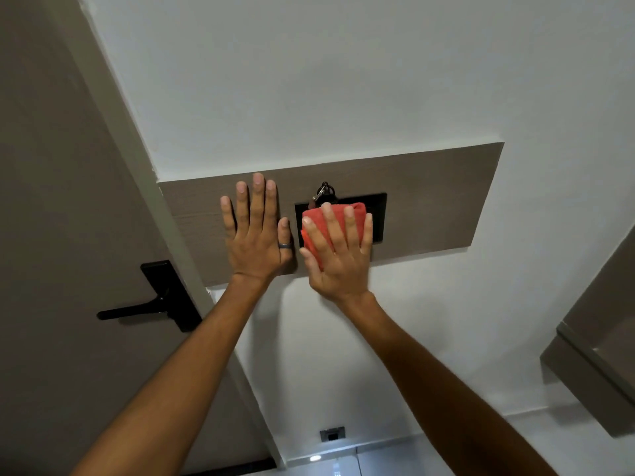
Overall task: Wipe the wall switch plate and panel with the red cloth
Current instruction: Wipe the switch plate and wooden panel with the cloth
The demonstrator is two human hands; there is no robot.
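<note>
A brown wood-grain panel (pixel 429 201) runs across the white wall, with a black switch plate (pixel 377 204) set in it. My right hand (pixel 338 259) presses the folded red cloth (pixel 347 214) flat against the plate, covering most of it. A key ring (pixel 324 192) hangs at the plate's top edge, just above the cloth. My left hand (pixel 256 235) lies flat on the panel to the left of the plate, fingers spread, holding nothing. A ring sits on its thumb.
A brown door with a black lever handle (pixel 154 304) stands at the left, its frame beside the panel. A brown cabinet edge (pixel 594 355) juts in at the right. A small black socket (pixel 332 433) sits low on the wall.
</note>
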